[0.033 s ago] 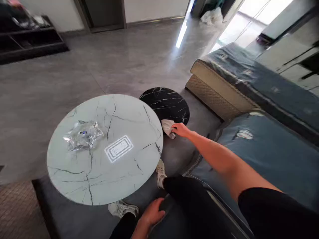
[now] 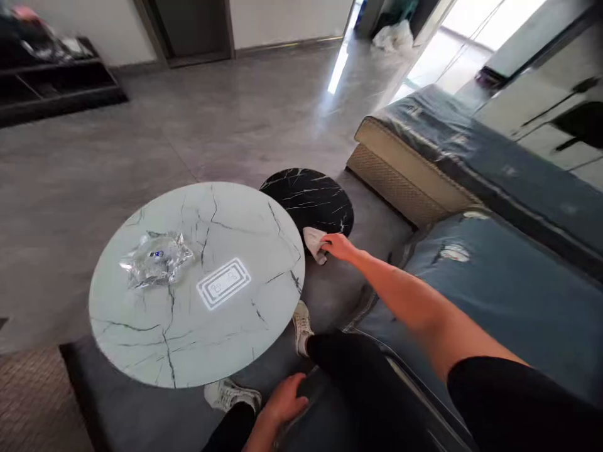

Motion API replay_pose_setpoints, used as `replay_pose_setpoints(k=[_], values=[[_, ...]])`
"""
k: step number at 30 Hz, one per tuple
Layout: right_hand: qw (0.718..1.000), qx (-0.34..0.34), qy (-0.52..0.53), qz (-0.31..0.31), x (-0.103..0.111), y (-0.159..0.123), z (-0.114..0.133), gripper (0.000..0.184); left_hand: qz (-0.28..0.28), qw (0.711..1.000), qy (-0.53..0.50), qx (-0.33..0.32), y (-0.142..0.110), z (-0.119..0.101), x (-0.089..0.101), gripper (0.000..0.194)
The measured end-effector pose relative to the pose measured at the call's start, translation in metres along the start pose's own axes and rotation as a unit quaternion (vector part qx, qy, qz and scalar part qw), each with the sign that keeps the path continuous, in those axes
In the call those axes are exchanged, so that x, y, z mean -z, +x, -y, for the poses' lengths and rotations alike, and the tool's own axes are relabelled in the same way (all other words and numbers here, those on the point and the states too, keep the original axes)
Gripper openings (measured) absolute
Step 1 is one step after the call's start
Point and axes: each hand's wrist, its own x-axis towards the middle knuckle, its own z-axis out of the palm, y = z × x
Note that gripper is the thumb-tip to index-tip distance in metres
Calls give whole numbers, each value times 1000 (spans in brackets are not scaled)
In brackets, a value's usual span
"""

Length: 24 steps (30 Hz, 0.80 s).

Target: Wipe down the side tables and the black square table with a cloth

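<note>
Right hand (image 2: pixel 336 246): pinching cloth (image 2: pixel 313 239) at black table (image 2: pixel 311 196)'s edge
Left hand (image 2: pixel 286 400): empty, loosely spread
Cloth: barely shifted; work seemingly at same step

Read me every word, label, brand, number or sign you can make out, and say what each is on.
No word, brand or number can be read anywhere.
White tabletop: a bordered rectangular pattern with small outlined shapes inside, not legible as text.
Clear star-edged dish: a tiny blue-and-dark spot, too small to read.
Cloth in the right hand: no lettering visible.
</note>
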Motion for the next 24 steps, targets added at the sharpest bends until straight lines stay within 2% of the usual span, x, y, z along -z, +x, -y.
replay_pose_setpoints(k=[2, 3, 4, 6, 7, 9, 10, 11, 12, 13, 15, 17, 19, 20, 22, 24], values=[[1000, -3, 1, -29, 18, -33, 18, 16, -15, 1000, -12, -15, -21, -15, 11, 80], [999, 2, 4, -38, 25, -52, 28, 18, -41, 998, -22, -33, -30, -23, 16, 78], [999, 12, 8, -47, 29, -74, 37, 20, -76, 994, -46, -63, -38, -32, 21, 76], [998, 42, 21, -52, 30, -125, 54, 20, -190, 969, -74, -142, -53, -52, 33, 77], [996, 61, 28, -50, 26, -155, 62, 20, -262, 945, -65, -185, -62, -64, 39, 81], [992, 120, 27, -26, 14, -221, 75, 19, -404, 876, -1, -265, -82, -94, 48, 94], [987, 158, 15, -4, 6, -256, 81, 18, -454, 838, 40, -299, -94, -111, 50, 101], [979, 201, -2, 26, -1, -290, 87, 17, -476, 809, 86, -334, -107, -128, 49, 108], [968, 244, -21, 61, -7, -322, 92, 17, -462, 797, 133, -366, -119, -145, 47, 111], [954, 280, -37, 96, -13, -350, 96, 16, -417, 802, 177, -390, -131, -160, 42, 105], [931, 329, -42, 149, -17, -395, 101, 12, -275, 843, 232, -399, -149, -178, 28, 84], [918, 356, -22, 172, -15, -426, 99, 11, -142, 899, 219, -352, -160, -180, 6, 64], [914, 365, -3, 179, -8, -446, 90, 14, -57, 945, 177, -269, -166, -169, -18, 59], [914, 364, -1, 181, -5, -451, 85, 14, -41, 959, 158, -230, -167, -161, -28, 60], [917, 355, -15, 183, -1, -452, 74, 11, -59, 971, 147, -180, -166, -147, -39, 63], [922, 343, -49, 174, -1, -439, 68, 9, -117, 963, 186, -158, -163, -139, -29, 62]])
